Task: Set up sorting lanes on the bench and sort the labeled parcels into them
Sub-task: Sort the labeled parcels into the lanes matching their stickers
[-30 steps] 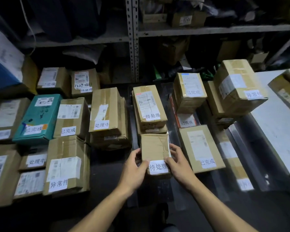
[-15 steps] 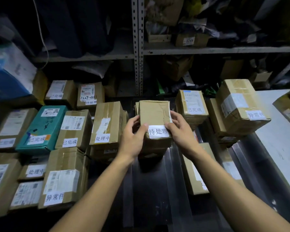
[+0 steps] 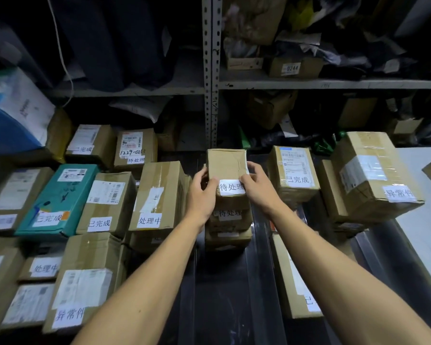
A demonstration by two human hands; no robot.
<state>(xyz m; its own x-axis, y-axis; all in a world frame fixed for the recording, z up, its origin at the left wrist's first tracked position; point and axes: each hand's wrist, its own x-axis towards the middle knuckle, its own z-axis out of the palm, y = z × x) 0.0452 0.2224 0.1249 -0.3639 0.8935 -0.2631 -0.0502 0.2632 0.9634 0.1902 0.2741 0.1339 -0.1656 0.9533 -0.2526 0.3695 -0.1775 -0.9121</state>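
Parcel (image 3: 225,168) atop 3-box stack; 2 hands grip it.

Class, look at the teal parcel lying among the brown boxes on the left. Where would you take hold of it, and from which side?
Grip the teal parcel across its two long edges, coming from above. It lies flat with its broad face up, and brown boxes crowd its long sides, so a side approach looks blocked; its near end is probably the easiest place to start.

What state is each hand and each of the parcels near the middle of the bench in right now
left hand: grips the held parcel's left edge.
right hand: grips its right edge.
held parcel: label 待处理, on top of the middle stack.
middle stack: boxes piled, next label down also 待处理.
teal parcel: lying flat, labelled 已完成.
tilted box: far right, labelled 异常件.
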